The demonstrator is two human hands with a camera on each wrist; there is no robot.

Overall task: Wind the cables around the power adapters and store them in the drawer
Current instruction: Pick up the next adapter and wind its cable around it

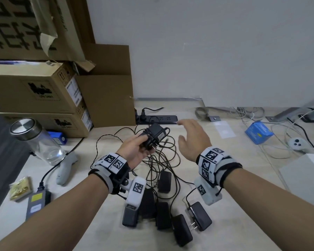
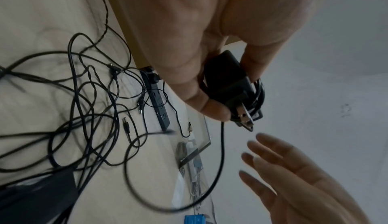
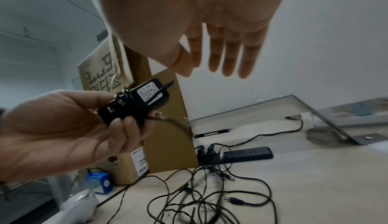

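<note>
The left hand (image 1: 134, 151) pinches a black power adapter (image 1: 153, 135) between thumb and curled fingers, holding it up above the table (image 1: 234, 205). The adapter is a smooth, matte plastic block with a pale label on one face and two flat metal prongs at one end; several turns of its thin black cable (image 2: 220, 153) lie wrapped around the body, and the loose remainder hangs in a curve down toward the tabletop. The right hand (image 1: 192, 140) hovers just beside it, fingers straight and spread, holding nothing.

Under both hands a tangle of thin black cables (image 1: 161, 160) sprawls over the pale wood-grain surface, some ending in small barrel plugs. Nearer the person lie five more black adapters (image 1: 163, 214), rectangular and unwound, close together. A black power strip (image 1: 163, 119) sits beyond the hands near the white wall, with plugs in its left end.

To the left stand stacked brown cardboard boxes (image 1: 43, 98), a clear glass jar with a brushed metal lid (image 1: 34, 140) and a grey handheld controller (image 1: 65, 167). A blue carton (image 1: 258, 133) lies to the right. No drawer is in view.
</note>
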